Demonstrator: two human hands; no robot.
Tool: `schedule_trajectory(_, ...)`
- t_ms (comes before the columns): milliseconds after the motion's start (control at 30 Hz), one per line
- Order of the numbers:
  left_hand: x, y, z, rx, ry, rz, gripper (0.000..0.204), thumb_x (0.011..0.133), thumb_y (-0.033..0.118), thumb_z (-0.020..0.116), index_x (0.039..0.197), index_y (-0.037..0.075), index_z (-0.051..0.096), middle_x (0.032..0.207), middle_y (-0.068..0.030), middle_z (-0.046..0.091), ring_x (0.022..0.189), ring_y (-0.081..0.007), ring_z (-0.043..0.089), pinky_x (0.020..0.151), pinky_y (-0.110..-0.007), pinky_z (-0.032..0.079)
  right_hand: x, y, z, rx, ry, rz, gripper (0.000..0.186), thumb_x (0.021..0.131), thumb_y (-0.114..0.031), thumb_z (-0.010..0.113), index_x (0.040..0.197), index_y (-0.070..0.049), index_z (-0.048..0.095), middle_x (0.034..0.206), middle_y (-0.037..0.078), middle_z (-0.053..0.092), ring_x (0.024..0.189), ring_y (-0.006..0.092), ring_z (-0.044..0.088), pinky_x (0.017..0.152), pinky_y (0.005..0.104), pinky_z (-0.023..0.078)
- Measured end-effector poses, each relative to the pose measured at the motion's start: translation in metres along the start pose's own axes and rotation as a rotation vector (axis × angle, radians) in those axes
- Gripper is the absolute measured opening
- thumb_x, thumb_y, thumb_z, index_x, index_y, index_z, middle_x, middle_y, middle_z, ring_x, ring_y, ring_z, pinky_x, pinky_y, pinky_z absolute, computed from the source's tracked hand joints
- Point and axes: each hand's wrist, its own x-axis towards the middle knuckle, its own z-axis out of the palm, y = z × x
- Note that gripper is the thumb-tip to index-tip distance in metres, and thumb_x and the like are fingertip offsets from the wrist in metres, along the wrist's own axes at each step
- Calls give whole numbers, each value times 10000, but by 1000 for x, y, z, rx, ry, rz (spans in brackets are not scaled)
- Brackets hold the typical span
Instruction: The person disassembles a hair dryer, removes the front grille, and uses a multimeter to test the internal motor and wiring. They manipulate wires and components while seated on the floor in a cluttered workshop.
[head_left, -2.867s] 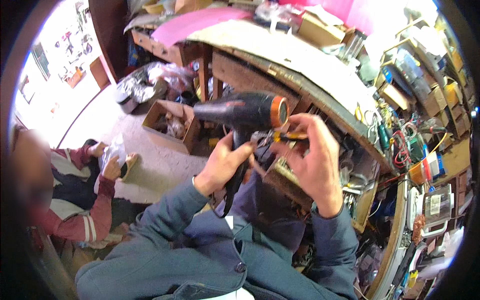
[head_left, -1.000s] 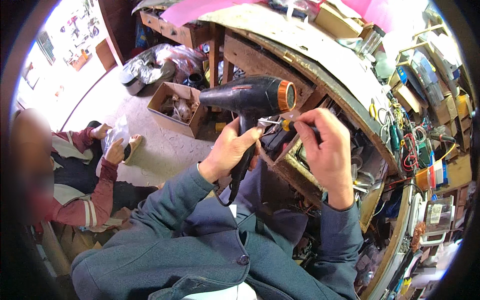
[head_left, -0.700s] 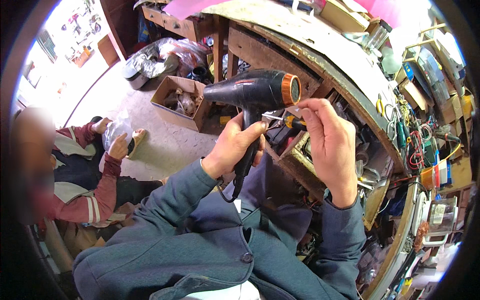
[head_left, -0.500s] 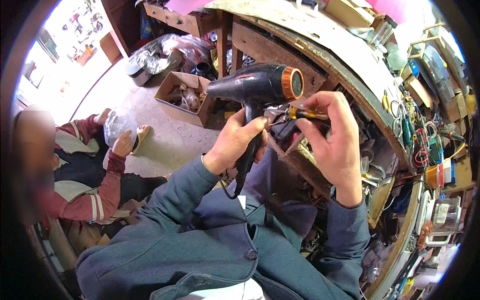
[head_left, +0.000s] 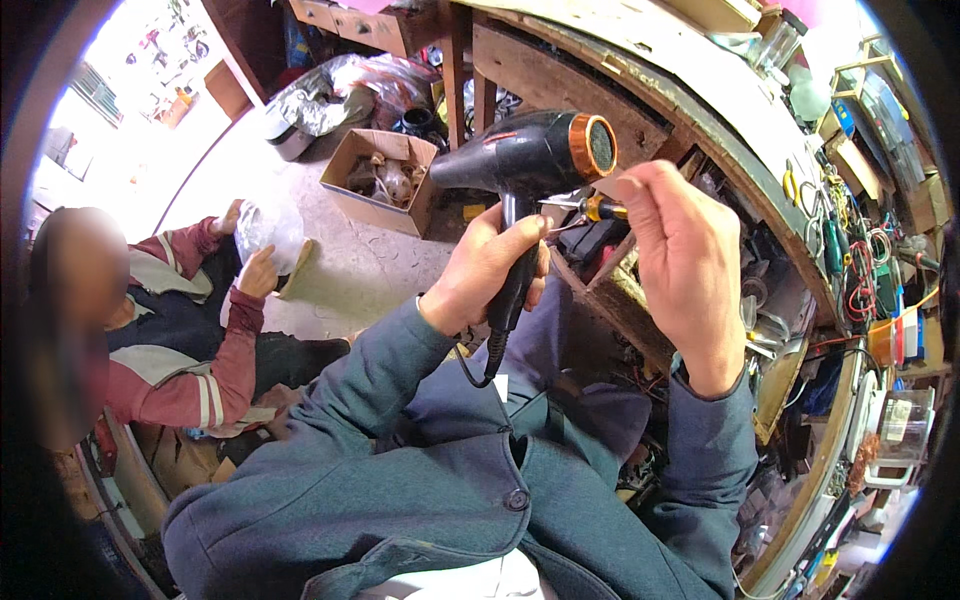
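A black hair dryer (head_left: 505,160) with an orange ring round its rear grille is held up in front of me, its nozzle pointing left. My left hand (head_left: 485,270) is closed round its handle, thumb across the front, and the cord hangs down below. On the right, my right hand (head_left: 685,265) has bent fingers closed at the end of a screwdriver (head_left: 598,208) with a yellow and black handle. The screwdriver's metal shaft points left at the dryer's handle, close to my left thumb. Whether its tip touches the dryer is hard to make out.
A person (head_left: 190,340) in a maroon and grey top sits at the left, holding a clear plastic bag (head_left: 268,232). An open cardboard box (head_left: 375,215) of parts stands on the floor. Beyond my right hand curves a wooden workbench (head_left: 735,170), with pliers, wires and containers on the right.
The dryer and both hands sit slightly further right in the picture, as does the whole scene. My right hand's fingers have shifted and curled on the screwdriver, covering more of its handle.
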Motion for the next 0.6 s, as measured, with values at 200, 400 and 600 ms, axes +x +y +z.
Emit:
schedule_trajectory(200,-2,0,-6,-3,37,-17,295,988,293,641,1079,32,539,692,-90,609,427,-200,567,386,-337,463,5,9,0,4,14,-219,221,855,32,660,1071,-8,637,1032,171,634,939,351,670,757,400,530)
schedule_trajectory(400,-3,-2,-8,-4,21,-12,311,985,303,651,1086,31,537,696,-84,608,425,-195,560,390,-327,462,5,6,-1,7,-129,-64,269,815,58,700,1070,-15,659,1128,156,630,1013,294,678,796,324,526)
schedule_trajectory(600,-5,1,-9,-10,69,-38,301,985,307,655,1068,37,548,699,-83,613,424,-202,568,385,-332,463,7,4,8,-1,39,-231,196,856,-49,742,1034,-24,666,1019,171,611,909,360,652,786,412,541)
